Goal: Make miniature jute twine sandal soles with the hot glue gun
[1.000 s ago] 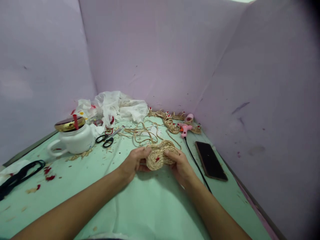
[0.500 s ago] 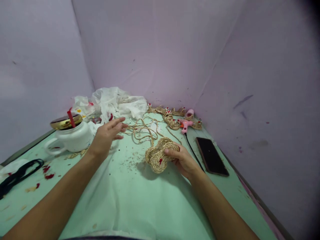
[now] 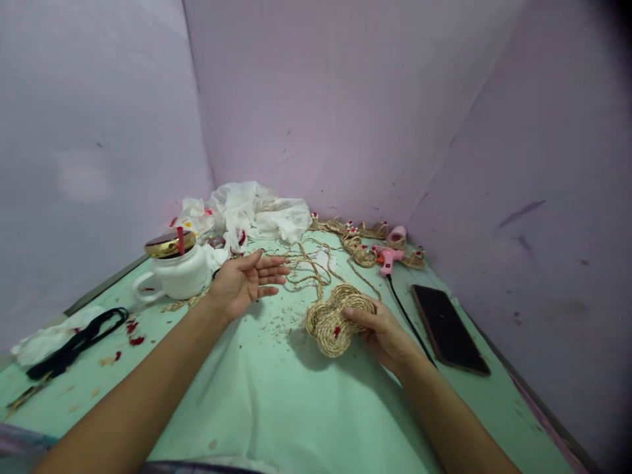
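Observation:
My right hand (image 3: 382,332) grips a coiled jute-rope piece (image 3: 333,319) with a small red spot on it, held tilted just above the green cloth. My left hand (image 3: 244,283) hovers palm up with fingers stretched out, holding nothing, just left of a loose tangle of jute rope (image 3: 303,263) and right of a white mug (image 3: 175,273) with a gold lid and red straw. The scissors seen earlier are hidden behind my left hand.
A pink glue gun (image 3: 388,258) with a black cord lies at the back right beside small jute pieces (image 3: 360,247). A black phone (image 3: 447,327) lies at the right. Crumpled white plastic (image 3: 251,210) fills the back corner. A black strap (image 3: 74,339) lies at the left. Purple walls enclose the table.
My left hand let go of the coiled piece, swung left over the scissors, then turned palm up. My right hand keeps the coil. The camera shifted left.

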